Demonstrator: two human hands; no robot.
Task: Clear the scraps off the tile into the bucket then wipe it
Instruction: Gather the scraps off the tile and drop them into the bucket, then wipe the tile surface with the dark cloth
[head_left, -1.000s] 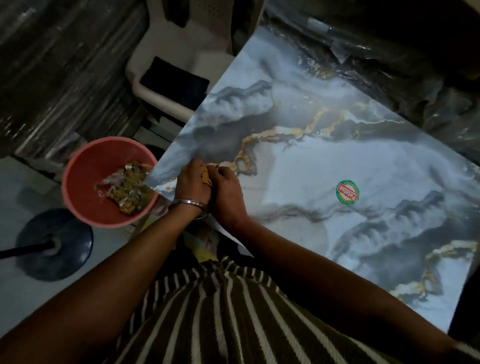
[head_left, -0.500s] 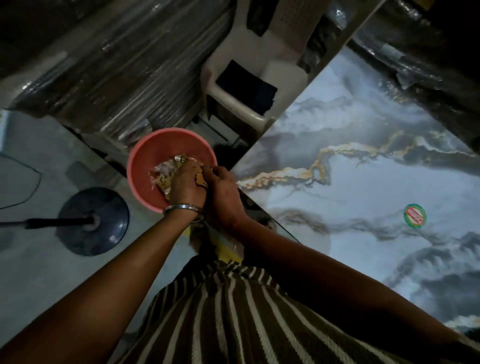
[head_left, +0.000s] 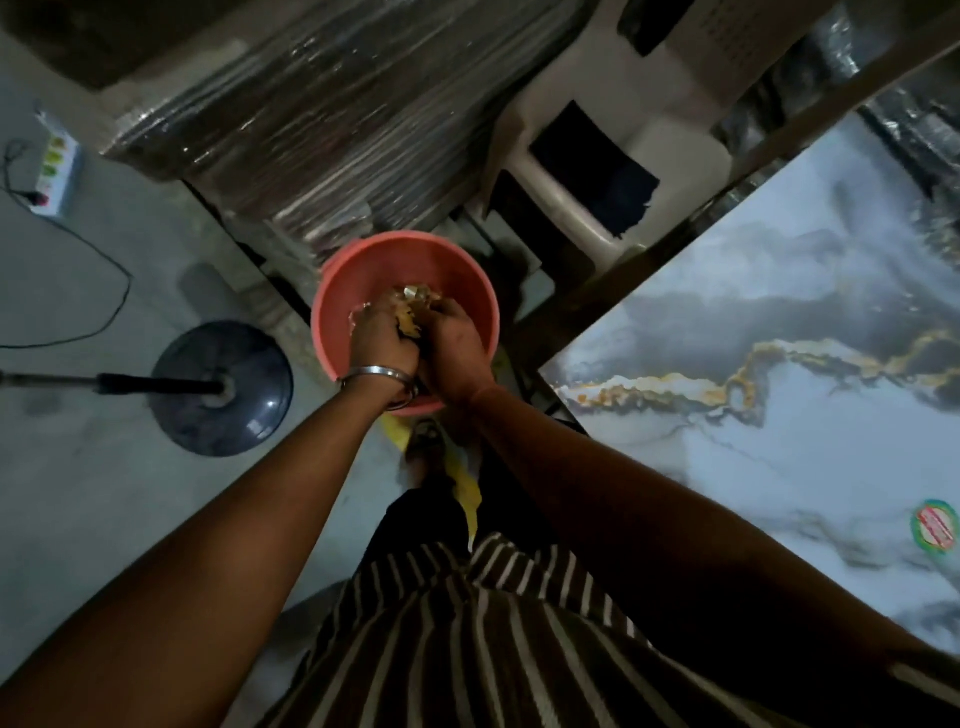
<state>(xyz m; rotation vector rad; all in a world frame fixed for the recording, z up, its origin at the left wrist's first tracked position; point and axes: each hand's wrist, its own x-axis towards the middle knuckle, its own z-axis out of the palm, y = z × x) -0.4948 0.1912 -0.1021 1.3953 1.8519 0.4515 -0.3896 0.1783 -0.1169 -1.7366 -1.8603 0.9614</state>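
Hands over the pink bucket (head_left: 457, 270): left hand (head_left: 382, 340) and right hand (head_left: 454, 340) curled together, pinching yellowish scraps (head_left: 408, 322).

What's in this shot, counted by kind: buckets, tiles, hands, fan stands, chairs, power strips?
Buckets: 1, pink bucket
Tiles: 1, marble tile
Hands: 2, left hand, right hand
Fan stands: 1, fan stand
Chairs: 1, plastic chair
Power strips: 1, power strip
Total: 7

Bucket (head_left: 363, 270) mouth: filled by both hands.
Left: fan base (head_left: 223, 387) on open floor.
Far: wrapped stack (head_left: 322, 130), chair (head_left: 597, 171) crowd the bucket.
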